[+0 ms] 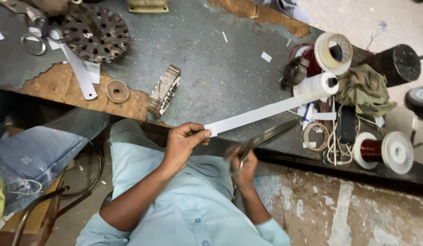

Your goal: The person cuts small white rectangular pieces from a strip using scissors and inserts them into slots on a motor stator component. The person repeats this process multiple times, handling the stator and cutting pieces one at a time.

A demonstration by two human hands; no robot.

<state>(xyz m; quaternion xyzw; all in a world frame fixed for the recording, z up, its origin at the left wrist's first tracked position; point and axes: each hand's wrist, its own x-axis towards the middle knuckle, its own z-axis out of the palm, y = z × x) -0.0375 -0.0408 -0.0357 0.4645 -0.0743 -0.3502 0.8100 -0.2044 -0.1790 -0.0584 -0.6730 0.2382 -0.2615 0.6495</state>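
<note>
My left hand (183, 142) pinches the near end of a long white paper strip (257, 114) between thumb and fingers. The strip runs up and to the right over the grey workbench (211, 68) toward a white thread spool (317, 85). My right hand (241, 165) is blurred and closed around the handles of metal scissors (266, 136). The blades point up and to the right, just below the strip. Whether they touch the strip cannot be told. Both arms wear a light blue shirt.
On the bench lie a perforated round metal disc (95, 32), a second pair of scissors (31, 38), cut white strips (79, 73), a laminated metal block (165, 90), a tape roll (333, 52), a green cloth (364, 89) and a copper wire spool (382, 151). Another person's jeans-clad leg (43, 146) is at the left.
</note>
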